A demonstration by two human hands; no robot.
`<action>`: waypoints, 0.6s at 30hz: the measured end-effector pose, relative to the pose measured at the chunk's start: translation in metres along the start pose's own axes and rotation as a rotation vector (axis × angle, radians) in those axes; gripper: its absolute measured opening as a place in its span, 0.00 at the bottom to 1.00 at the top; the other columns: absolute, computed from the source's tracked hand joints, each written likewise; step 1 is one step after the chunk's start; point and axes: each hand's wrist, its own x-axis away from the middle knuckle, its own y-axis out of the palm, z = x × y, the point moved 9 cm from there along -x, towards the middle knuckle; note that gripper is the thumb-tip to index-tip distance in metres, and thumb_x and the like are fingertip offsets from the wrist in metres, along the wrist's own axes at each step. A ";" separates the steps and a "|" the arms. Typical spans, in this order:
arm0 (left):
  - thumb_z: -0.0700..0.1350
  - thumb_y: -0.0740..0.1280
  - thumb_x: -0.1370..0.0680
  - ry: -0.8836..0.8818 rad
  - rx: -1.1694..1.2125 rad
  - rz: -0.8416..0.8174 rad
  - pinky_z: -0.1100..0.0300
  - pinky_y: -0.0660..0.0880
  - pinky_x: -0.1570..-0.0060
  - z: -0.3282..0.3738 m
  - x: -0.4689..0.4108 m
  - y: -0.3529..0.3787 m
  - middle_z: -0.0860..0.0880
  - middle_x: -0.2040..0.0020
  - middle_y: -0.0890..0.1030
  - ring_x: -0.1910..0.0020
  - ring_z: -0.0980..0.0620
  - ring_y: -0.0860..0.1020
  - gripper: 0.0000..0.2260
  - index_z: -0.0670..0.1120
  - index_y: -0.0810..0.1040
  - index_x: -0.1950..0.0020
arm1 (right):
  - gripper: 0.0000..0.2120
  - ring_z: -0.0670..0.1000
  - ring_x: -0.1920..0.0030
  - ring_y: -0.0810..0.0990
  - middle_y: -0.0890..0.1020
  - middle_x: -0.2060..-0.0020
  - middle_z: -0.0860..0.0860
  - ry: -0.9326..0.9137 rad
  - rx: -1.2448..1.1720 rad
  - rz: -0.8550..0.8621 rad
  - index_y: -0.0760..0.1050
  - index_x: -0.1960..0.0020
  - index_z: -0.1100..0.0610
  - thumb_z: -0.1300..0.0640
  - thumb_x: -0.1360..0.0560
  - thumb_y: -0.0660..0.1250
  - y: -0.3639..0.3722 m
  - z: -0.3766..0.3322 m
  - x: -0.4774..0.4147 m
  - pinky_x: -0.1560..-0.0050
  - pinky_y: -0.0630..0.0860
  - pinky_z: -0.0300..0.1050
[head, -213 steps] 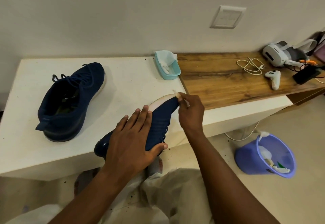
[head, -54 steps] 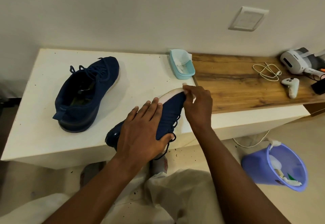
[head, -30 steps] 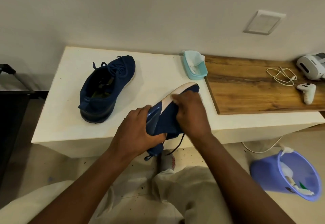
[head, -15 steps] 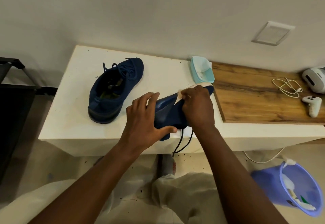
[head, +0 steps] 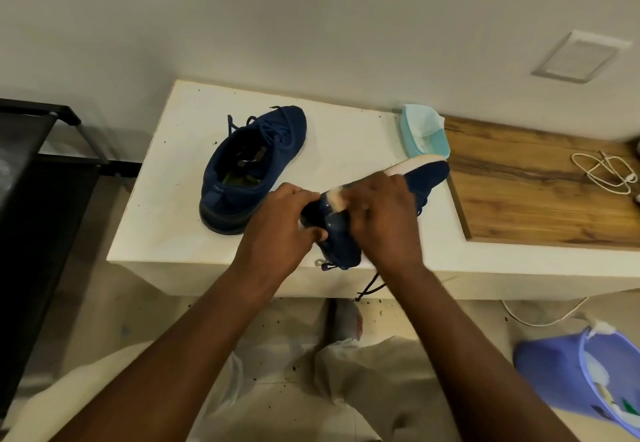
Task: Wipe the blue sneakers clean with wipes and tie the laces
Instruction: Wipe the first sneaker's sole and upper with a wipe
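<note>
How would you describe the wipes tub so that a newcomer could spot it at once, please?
Find the white table against the wall and follow its back edge right to where the wooden board begins. A small teal tub sits there, a white wipe poking out. Unlike the navy sneaker resting left of it, it is pale, rectangular and open-topped.

bucket [head: 549,370] on floor | cable [head: 604,173] on wooden top [head: 536,206] (coiled)

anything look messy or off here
An untied lace dangles from the held sneaker over the table edge, and dark specks litter the floor below.
</note>
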 end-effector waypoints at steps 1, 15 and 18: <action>0.44 0.79 0.29 0.001 -0.006 -0.001 0.65 0.69 0.45 0.000 -0.001 0.000 0.54 0.40 0.78 0.43 0.55 0.75 0.24 0.50 0.79 0.34 | 0.16 0.57 0.51 0.76 0.81 0.55 0.54 0.083 -0.040 0.028 0.85 0.53 0.55 0.57 0.24 0.57 -0.004 0.015 -0.006 0.54 0.75 0.53; 0.43 0.81 0.31 -0.034 0.049 -0.012 0.51 0.78 0.43 -0.001 -0.006 0.003 0.52 0.42 0.81 0.46 0.52 0.79 0.25 0.48 0.80 0.36 | 0.13 0.54 0.48 0.78 0.81 0.50 0.51 0.071 -0.002 0.024 0.83 0.44 0.50 0.61 0.23 0.64 0.005 0.033 -0.013 0.48 0.77 0.54; 0.43 0.81 0.31 -0.035 0.033 -0.027 0.52 0.78 0.42 -0.001 -0.007 0.004 0.51 0.42 0.81 0.46 0.52 0.79 0.24 0.48 0.80 0.36 | 0.14 0.57 0.45 0.76 0.81 0.46 0.55 0.105 0.020 0.009 0.82 0.41 0.53 0.63 0.24 0.66 0.012 0.021 -0.007 0.46 0.75 0.54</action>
